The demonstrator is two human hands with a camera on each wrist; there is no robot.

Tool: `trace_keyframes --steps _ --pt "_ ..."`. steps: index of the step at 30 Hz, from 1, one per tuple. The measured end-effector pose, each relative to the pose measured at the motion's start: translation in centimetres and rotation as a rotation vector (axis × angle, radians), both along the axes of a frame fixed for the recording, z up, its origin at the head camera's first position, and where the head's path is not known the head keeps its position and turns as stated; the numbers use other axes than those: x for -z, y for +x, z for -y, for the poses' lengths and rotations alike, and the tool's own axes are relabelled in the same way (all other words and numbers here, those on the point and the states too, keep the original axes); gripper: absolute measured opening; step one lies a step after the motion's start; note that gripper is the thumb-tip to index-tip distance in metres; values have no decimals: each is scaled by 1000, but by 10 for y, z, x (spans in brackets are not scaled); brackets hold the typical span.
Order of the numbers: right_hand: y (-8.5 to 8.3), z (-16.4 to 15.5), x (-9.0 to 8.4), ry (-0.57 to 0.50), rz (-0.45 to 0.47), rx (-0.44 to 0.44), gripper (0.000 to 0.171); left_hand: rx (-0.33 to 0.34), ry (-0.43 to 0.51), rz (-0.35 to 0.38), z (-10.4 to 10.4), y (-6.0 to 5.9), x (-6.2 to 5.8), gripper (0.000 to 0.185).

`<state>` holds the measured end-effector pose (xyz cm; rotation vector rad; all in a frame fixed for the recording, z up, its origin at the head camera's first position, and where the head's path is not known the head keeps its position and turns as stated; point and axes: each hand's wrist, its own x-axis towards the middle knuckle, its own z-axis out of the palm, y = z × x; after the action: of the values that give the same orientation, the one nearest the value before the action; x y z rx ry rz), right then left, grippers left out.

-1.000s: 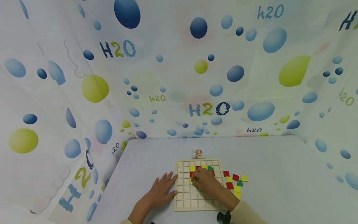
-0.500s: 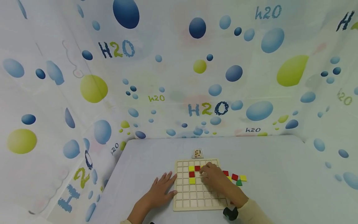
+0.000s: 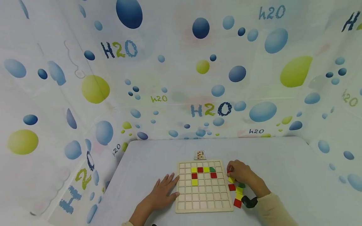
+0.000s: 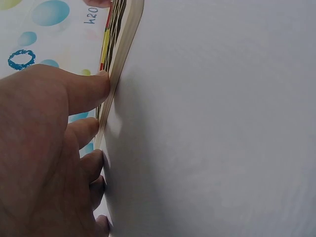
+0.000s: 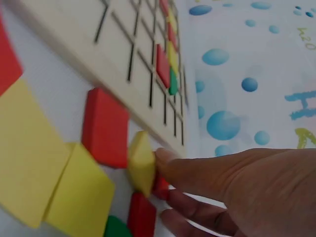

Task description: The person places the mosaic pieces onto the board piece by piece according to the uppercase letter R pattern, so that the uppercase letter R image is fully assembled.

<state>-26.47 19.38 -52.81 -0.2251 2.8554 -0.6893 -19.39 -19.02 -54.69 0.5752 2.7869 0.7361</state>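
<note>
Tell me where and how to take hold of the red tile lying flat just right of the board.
Pinch the red tile by two opposite side edges, coming from above. It lies flat on the table, its board-side edge close to the board and a yellow tile at one corner.

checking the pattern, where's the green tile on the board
In the head view the green tile sits in the wooden grid board's second row from the far edge, right of a yellow tile and above a red tile.
</note>
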Motion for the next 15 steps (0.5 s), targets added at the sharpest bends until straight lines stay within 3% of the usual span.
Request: trace_keyframes --steps 7,15 --pt "-2 -3 7 -117 -3 31 21 5 2 -7 1 0 1 71" --pt "-2 -2 4 -136 23 60 30 12 -14 15 0 -1 -3 69"
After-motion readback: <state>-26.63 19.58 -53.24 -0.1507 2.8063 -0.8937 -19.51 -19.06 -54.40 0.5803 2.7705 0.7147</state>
